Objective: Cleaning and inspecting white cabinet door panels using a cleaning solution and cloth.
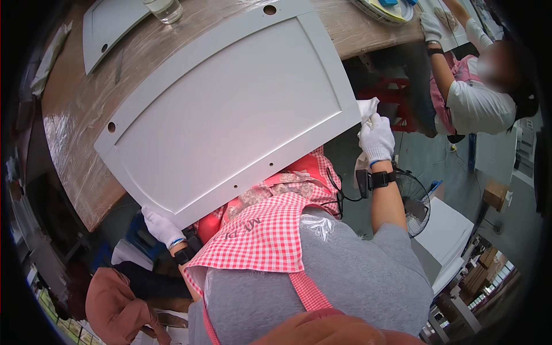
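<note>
A white cabinet door (241, 92) with a recessed middle lies slanted across the table, its near edge sticking out over my apron. Round holes show in its frame. My left hand (161, 227), in a white knit glove, grips the door's near left corner; some of its fingers are hidden by the door. My right hand (377, 139), gloved too, is closed around a crumpled white cloth (368, 108) at the door's right edge. Whether the cloth touches the edge I cannot tell.
The table (75, 155) is covered in clear film. A second white panel (109, 29) and a glass of clear liquid (165, 9) are at the far left. At the right, a co-worker (477, 98) works beside red stools (391, 95). A fan (414, 204) stands behind my right arm.
</note>
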`<action>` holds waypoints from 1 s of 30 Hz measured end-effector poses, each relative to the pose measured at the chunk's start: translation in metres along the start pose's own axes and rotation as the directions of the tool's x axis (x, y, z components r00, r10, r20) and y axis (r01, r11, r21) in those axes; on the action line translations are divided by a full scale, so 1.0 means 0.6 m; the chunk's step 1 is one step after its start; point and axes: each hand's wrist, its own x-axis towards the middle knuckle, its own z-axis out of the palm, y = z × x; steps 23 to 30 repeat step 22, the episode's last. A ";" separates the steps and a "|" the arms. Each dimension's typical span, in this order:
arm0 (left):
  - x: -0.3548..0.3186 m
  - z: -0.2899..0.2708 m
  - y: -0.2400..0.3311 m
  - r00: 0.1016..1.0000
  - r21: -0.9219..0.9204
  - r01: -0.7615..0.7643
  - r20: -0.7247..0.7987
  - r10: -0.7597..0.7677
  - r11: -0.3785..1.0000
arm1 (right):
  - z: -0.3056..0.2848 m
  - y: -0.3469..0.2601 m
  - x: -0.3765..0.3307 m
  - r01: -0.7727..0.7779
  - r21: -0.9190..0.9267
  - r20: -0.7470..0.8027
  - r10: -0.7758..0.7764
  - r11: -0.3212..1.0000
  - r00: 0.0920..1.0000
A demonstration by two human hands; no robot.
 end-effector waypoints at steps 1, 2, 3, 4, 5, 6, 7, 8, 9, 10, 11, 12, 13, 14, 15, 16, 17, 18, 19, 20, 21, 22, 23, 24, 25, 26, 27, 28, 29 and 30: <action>0.007 0.005 -0.009 1.000 -0.022 0.006 -0.018 -0.007 1.000 | 0.002 0.020 -0.012 -0.148 0.197 0.234 0.100 0.969 0.967; 0.012 0.009 -0.004 1.000 -0.025 0.005 -0.012 -0.005 1.000 | 0.031 0.046 -0.033 -0.353 0.588 0.300 0.209 0.728 0.931; 0.010 -0.005 -0.002 0.995 -0.143 0.077 0.068 -0.068 0.987 | 0.095 0.087 -0.011 -0.140 0.743 0.174 0.012 0.654 0.985; 0.017 -0.006 0.006 0.978 -0.237 0.140 0.186 -0.097 0.961 | 0.100 0.085 -0.018 0.045 0.852 0.024 -0.125 0.522 0.992; 0.022 0.002 0.009 0.974 -0.227 0.138 0.205 -0.091 0.964 | 0.100 0.085 -0.024 0.046 0.857 0.022 -0.125 0.513 0.992; 0.024 0.006 0.008 0.977 -0.231 0.128 0.198 -0.082 0.965 | 0.099 0.081 -0.029 -0.234 0.970 0.243 -0.223 0.067 0.944; 0.021 -0.028 -0.001 0.984 -0.220 0.125 0.155 -0.092 0.967 | 0.089 0.009 -0.019 -0.542 0.774 0.359 -0.479 -0.327 0.801; 0.028 -0.010 0.002 0.978 -0.206 0.122 0.194 -0.082 0.971 | 0.088 -0.019 -0.014 -0.533 0.737 0.312 -0.490 -0.415 0.814; 0.031 0.016 0.003 0.992 -0.204 0.020 0.128 0.006 0.979 | 0.076 -0.039 -0.014 -0.479 0.798 0.320 -0.418 -0.365 0.850; 0.028 0.012 0.010 0.995 -0.234 0.009 0.099 0.014 0.972 | 0.062 -0.069 -0.011 -0.435 0.849 0.317 -0.369 -0.301 0.874; 0.021 0.003 0.019 0.987 -0.120 0.023 0.163 -0.003 0.992 | 0.042 -0.095 -0.008 -0.429 0.838 0.283 -0.404 -0.338 0.870; 0.012 -0.001 0.029 0.974 -0.007 0.031 0.226 -0.028 1.000 | 0.032 -0.099 -0.004 -0.414 0.843 0.247 -0.436 -0.344 0.866; -0.003 0.006 0.041 0.988 -0.131 0.014 0.156 0.007 0.991 | 0.016 -0.095 0.005 -0.420 0.856 0.267 -0.438 -0.301 0.858; 0.002 0.005 0.024 0.987 -0.153 0.003 0.162 0.022 0.988 | 0.001 -0.092 0.011 -0.421 0.869 0.284 -0.437 -0.259 0.854; -0.009 0.005 0.034 0.985 -0.261 0.069 0.173 -0.024 0.963 | -0.020 -0.095 0.011 -0.354 0.875 0.183 -0.453 -0.330 0.873; -0.025 0.011 0.047 0.981 -0.369 0.131 0.183 -0.066 0.920 | -0.048 -0.106 0.008 -0.293 0.868 0.079 -0.471 -0.401 0.879; -0.031 0.014 0.055 0.978 -0.417 0.126 0.202 -0.043 0.900 | -0.087 -0.115 0.001 -0.236 0.876 0.009 -0.477 -0.419 0.879; -0.042 0.017 0.060 0.975 -0.458 0.125 0.220 -0.024 0.880 | -0.124 -0.122 -0.011 -0.186 0.881 -0.054 -0.482 -0.436 0.874; -0.067 0.025 0.101 0.968 -0.510 0.126 0.251 0.006 0.851 | -0.148 -0.125 -0.018 -0.072 0.908 -0.138 -0.458 -0.413 0.878; -0.073 0.040 0.110 0.976 -0.476 0.018 0.200 0.088 0.879 | -0.170 -0.134 -0.027 0.038 0.920 -0.222 -0.439 -0.390 0.870; -0.069 0.063 0.100 0.951 -0.431 -0.122 0.208 0.230 0.894 | -0.194 -0.150 -0.036 0.001 0.935 -0.194 -0.509 -0.353 0.839; -0.055 0.097 0.080 0.903 -0.375 -0.265 0.227 0.365 0.888 | -0.207 -0.165 -0.036 0.010 0.932 -0.216 -0.534 -0.362 0.817; -0.055 0.097 0.080 0.903 -0.375 -0.265 0.227 0.365 0.888 | -0.207 -0.165 -0.036 0.010 0.932 -0.216 -0.534 -0.362 0.817; -0.055 0.097 0.080 0.903 -0.375 -0.265 0.227 0.365 0.888 | -0.207 -0.165 -0.036 0.010 0.932 -0.216 -0.534 -0.362 0.817; -0.055 0.097 0.080 0.903 -0.375 -0.265 0.227 0.365 0.888 | -0.207 -0.165 -0.036 0.010 0.932 -0.216 -0.534 -0.362 0.817; -0.055 0.097 0.080 0.903 -0.375 -0.265 0.227 0.365 0.888 | -0.207 -0.165 -0.036 0.010 0.932 -0.216 -0.534 -0.362 0.817; -0.055 0.097 0.080 0.903 -0.375 -0.265 0.227 0.365 0.888 | -0.207 -0.165 -0.036 0.010 0.932 -0.216 -0.534 -0.362 0.817; -0.055 0.097 0.080 0.903 -0.375 -0.265 0.227 0.365 0.888 | -0.207 -0.165 -0.036 0.010 0.932 -0.216 -0.534 -0.362 0.817; -0.055 0.097 0.080 0.903 -0.375 -0.265 0.227 0.365 0.888 | -0.207 -0.165 -0.036 0.010 0.932 -0.216 -0.534 -0.362 0.817; -0.055 0.097 0.080 0.903 -0.375 -0.265 0.227 0.365 0.888 | -0.207 -0.165 -0.036 0.010 0.932 -0.216 -0.534 -0.362 0.817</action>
